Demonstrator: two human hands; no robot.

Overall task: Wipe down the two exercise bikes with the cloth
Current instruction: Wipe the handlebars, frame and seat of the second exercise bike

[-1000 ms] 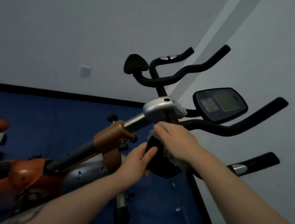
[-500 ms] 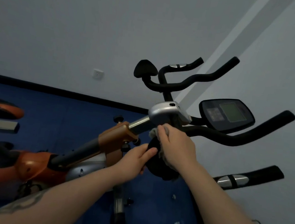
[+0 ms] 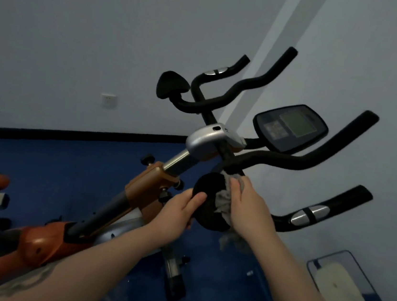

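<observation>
Bunched under the person's right hand [image 3: 245, 206], the thin grey cloth [image 3: 223, 202] is pressed against the round black elbow pad [image 3: 207, 201] of the orange-and-silver exercise bike [image 3: 153, 182], with a loose tail of fabric hanging below the wrist. Fingers curl over the rag and pin it to the pad's right half. Opposite, the left hand [image 3: 180, 210] steadies the pad by its left rim, thumb on the face, the other fingers apparently wrapped behind. The cloth looks soft, light and limp, so it should be held wadded in the palm, or it may slip or trail. The pad seems foam-covered and slightly yielding, and probably swivels on its bracket, so bracing it makes sense. The black handlebars [image 3: 291, 159] and the dark console screen [image 3: 290, 126] above appear not yet wiped.
</observation>
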